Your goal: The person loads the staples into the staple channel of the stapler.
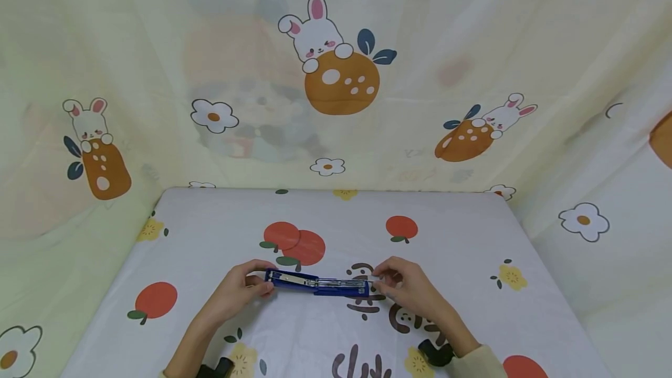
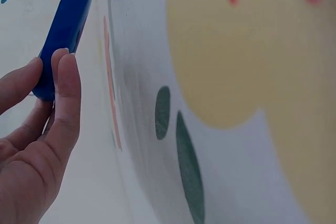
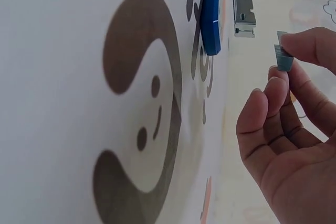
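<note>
A blue stapler [image 1: 341,291] lies opened out nearly flat in the head view, its metal parts showing along the top. My left hand [image 1: 236,293] grips its left end between thumb and fingers, and in the left wrist view that blue end [image 2: 63,30] is pinched at the fingertips. Just past the stapler's right end, my right hand [image 1: 409,287] pinches a short strip of staples [image 3: 284,59] between thumb and fingers. In the right wrist view the strip is apart from the metal staple channel [image 3: 243,11], a small gap to its right.
Beneath the hands is a table with a white cloth [image 1: 210,220] printed with fruit, flowers and lettering. Pale printed curtains [image 1: 409,150] stand behind and at both sides. Black wrist straps [image 1: 437,354] sit near the front edge of the view.
</note>
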Action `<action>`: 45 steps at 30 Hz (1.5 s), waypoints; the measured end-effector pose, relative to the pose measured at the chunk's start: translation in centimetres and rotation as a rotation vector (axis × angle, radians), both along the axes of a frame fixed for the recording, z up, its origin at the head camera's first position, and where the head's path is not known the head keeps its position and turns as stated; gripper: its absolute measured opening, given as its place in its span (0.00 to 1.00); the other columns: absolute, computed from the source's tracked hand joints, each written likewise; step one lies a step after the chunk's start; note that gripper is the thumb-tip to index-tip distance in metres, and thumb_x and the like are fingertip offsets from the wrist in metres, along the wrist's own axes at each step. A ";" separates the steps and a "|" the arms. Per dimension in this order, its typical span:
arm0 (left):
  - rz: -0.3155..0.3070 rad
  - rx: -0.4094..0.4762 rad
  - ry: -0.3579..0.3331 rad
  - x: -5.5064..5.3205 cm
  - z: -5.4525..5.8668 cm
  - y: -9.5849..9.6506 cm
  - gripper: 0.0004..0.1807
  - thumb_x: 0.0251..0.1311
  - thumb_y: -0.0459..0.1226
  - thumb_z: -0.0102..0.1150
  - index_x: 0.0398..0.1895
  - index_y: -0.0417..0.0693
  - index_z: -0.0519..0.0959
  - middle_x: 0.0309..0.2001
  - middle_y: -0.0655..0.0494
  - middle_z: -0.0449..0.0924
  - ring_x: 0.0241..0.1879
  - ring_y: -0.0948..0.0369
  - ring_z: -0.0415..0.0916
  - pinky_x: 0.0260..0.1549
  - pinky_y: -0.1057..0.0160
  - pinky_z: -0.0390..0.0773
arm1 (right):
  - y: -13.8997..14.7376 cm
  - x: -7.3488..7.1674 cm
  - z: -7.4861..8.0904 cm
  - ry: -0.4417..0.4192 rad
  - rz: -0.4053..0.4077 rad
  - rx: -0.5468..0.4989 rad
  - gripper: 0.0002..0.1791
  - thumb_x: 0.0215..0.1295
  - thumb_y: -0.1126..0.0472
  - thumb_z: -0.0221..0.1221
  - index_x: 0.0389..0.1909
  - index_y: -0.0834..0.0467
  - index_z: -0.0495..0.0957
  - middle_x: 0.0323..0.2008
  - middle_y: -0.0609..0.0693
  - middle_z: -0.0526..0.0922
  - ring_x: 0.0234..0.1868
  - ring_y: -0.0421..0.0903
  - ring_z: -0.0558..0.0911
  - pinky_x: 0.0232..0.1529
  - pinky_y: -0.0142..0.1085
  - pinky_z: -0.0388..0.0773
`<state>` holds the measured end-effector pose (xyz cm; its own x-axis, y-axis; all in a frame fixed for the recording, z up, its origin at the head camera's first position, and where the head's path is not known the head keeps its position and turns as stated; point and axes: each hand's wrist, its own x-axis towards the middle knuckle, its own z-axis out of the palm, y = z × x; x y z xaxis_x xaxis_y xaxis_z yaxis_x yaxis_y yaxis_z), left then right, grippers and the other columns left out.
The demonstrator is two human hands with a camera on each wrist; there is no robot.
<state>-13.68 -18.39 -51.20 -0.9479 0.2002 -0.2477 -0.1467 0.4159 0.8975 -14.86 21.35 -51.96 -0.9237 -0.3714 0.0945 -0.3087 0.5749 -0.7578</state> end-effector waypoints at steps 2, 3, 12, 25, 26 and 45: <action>0.003 -0.004 -0.001 0.0 0.0 0.0 0.20 0.68 0.32 0.68 0.62 0.45 0.80 0.52 0.48 0.87 0.42 0.59 0.85 0.42 0.65 0.79 | 0.0 -0.1 0.0 -0.026 -0.002 -0.001 0.10 0.66 0.61 0.72 0.47 0.53 0.86 0.36 0.43 0.83 0.35 0.39 0.78 0.39 0.29 0.81; 0.003 -0.005 -0.001 0.0 0.0 0.0 0.20 0.68 0.32 0.68 0.62 0.45 0.80 0.53 0.48 0.87 0.41 0.59 0.85 0.42 0.65 0.79 | 0.0 -0.1 0.1 -0.042 -0.004 -0.005 0.10 0.66 0.60 0.72 0.47 0.53 0.86 0.36 0.44 0.83 0.35 0.38 0.78 0.40 0.29 0.81; 0.001 0.000 0.004 -0.1 0.0 0.1 0.20 0.69 0.31 0.67 0.63 0.44 0.80 0.57 0.46 0.85 0.41 0.59 0.86 0.41 0.66 0.79 | -0.2 -0.3 0.1 -0.123 0.028 -0.059 0.10 0.68 0.58 0.71 0.48 0.52 0.87 0.41 0.48 0.86 0.37 0.36 0.79 0.42 0.29 0.82; -0.002 -0.006 0.005 -0.1 0.1 0.1 0.20 0.69 0.32 0.67 0.62 0.45 0.80 0.56 0.46 0.86 0.41 0.59 0.86 0.43 0.66 0.79 | -0.6 -0.5 -0.1 -0.157 0.051 -0.087 0.11 0.69 0.58 0.70 0.49 0.56 0.89 0.40 0.49 0.85 0.37 0.36 0.78 0.40 0.28 0.80; 0.000 -0.008 0.004 -0.1 0.1 0.1 0.20 0.69 0.32 0.68 0.62 0.45 0.80 0.56 0.47 0.86 0.41 0.59 0.86 0.43 0.65 0.79 | -0.7 -0.5 -0.2 -0.157 0.050 -0.087 0.11 0.69 0.58 0.70 0.49 0.56 0.89 0.40 0.49 0.86 0.37 0.36 0.78 0.40 0.28 0.80; 0.014 -0.015 0.001 -0.1 -0.2 0.2 0.19 0.68 0.31 0.67 0.61 0.47 0.81 0.57 0.48 0.85 0.41 0.59 0.85 0.42 0.65 0.79 | -1.3 -0.8 -0.8 -0.171 0.017 -0.060 0.08 0.68 0.57 0.71 0.47 0.51 0.89 0.40 0.47 0.86 0.37 0.37 0.79 0.40 0.28 0.80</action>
